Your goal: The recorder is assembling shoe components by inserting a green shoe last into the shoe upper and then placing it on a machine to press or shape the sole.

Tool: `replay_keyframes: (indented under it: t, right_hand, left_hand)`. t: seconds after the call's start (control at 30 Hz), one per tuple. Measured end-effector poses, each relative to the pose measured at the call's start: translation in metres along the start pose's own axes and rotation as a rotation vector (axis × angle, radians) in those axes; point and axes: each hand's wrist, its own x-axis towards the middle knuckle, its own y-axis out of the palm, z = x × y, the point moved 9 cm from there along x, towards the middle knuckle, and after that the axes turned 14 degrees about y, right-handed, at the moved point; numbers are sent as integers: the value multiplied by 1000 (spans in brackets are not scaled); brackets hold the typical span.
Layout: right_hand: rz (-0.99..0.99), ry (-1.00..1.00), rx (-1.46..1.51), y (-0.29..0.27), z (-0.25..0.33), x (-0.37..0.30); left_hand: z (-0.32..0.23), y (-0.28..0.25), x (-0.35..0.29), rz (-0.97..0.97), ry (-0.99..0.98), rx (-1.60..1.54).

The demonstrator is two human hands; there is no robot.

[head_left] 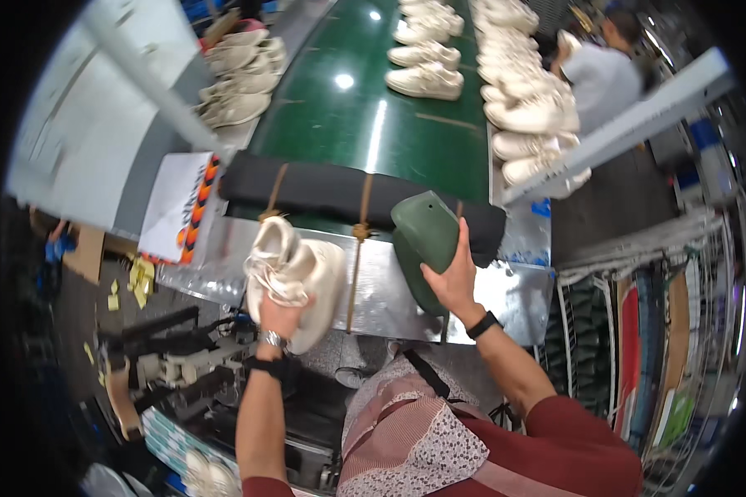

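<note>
Closed around the white shoes (322,282) at near left, left hand (283,316) likely feels them light and soft, while right hand (456,280) grips smooth green forms (426,234) at near right, probably stiff and slippery, best held around the middle.

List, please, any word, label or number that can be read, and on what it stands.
White sheet with orange-black edge: dark lettering, sideways; I do not copy printed words.
Pale metal bar, right: faint marks, too blurred to read.
Held cream shoes, held green pieces: none readable.
</note>
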Motion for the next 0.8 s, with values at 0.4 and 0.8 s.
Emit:
replay_keyframes:
  t: [0.4, 0.8]
  right_hand:
    - [85, -51, -253, 61, -38, 12]
    - [87, 122, -382, 28, -42, -99]
  left_hand:
    - [-76, 39, 90, 322, 316, 490]
    - [-167, 259, 179, 810, 629, 286]
